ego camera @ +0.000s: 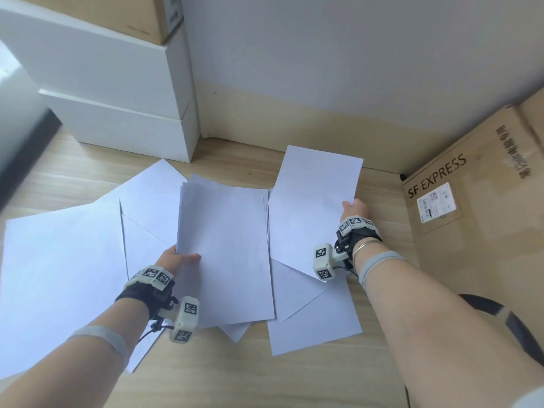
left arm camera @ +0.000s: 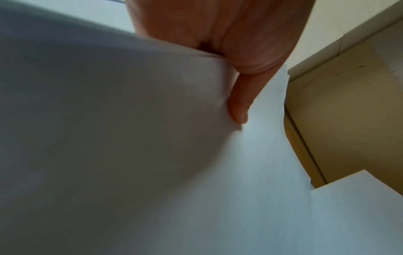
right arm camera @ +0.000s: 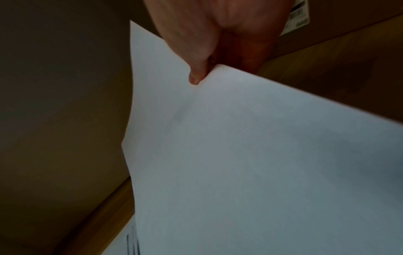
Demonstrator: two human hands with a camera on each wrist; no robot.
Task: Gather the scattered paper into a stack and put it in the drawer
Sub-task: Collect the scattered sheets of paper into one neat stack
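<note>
My left hand [ego camera: 179, 256] holds a stack of several white sheets [ego camera: 226, 248] by its left edge, thumb on top, lifted above the floor. The left wrist view shows the thumb [left arm camera: 238, 110] pressed on that stack [left arm camera: 261, 172]. To the right, my right hand [ego camera: 354, 209] pinches a single white sheet [ego camera: 315, 201] at its right corner, raised off the floor; the right wrist view shows the thumb [right arm camera: 196, 77] on this sheet [right arm camera: 240, 155]. More loose sheets lie on the wooden floor: a large one at the left [ego camera: 59, 275] and others under the raised paper [ego camera: 318, 325]. No open drawer shows.
A white cabinet [ego camera: 117, 92] stands at the back left with a cardboard box [ego camera: 129, 13] on top. A large SF EXPRESS cardboard box [ego camera: 477, 207] stands at the right. The wall [ego camera: 323, 69] runs behind. Bare wooden floor [ego camera: 235, 378] lies in front.
</note>
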